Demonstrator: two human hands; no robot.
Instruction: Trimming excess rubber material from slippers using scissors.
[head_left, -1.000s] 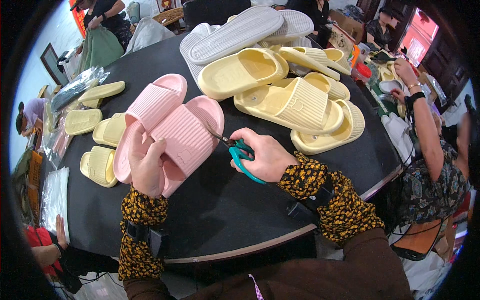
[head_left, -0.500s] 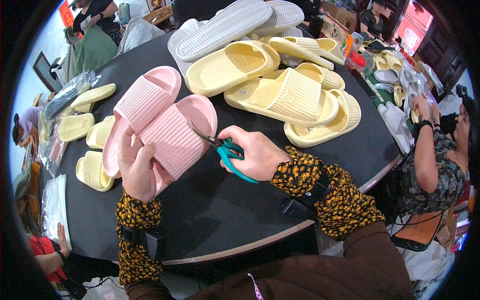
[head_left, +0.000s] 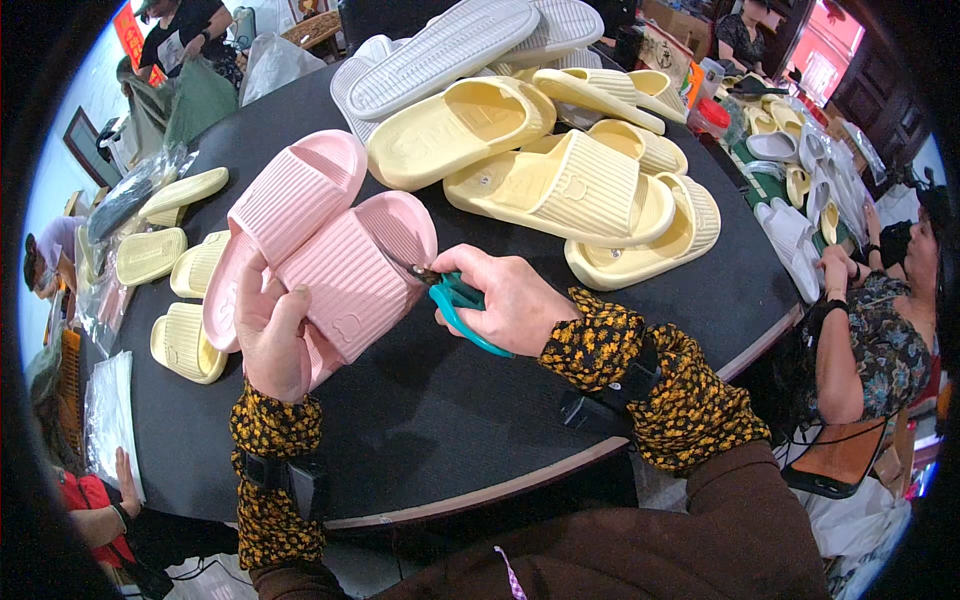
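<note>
My left hand [head_left: 276,340] grips a pair of pink ribbed slide slippers, its fingers closed on their near side. One pink slide [head_left: 290,200] lies farther left, and the other pink slide [head_left: 345,290] overlaps it on the right. In my right hand [head_left: 520,305] are scissors with teal handles [head_left: 465,325], fingers wrapped through the loops. The scissors' tip meets the right slide at the edge of its strap opening; most of the blades are hidden there.
A pile of yellow slides [head_left: 545,190] and grey-white slides [head_left: 440,60] covers the far table. Smaller yellow slides [head_left: 185,340] and plastic bags [head_left: 110,410] lie left. A co-worker [head_left: 870,340] sits at the right beside more slides. The black table [head_left: 430,440] has a curved near edge.
The scissors' blades, which lay visible over the right pink slide's strap, are now mostly hidden at its opening. My left hand stays nearly still. The co-worker at the right has lowered their hands.
</note>
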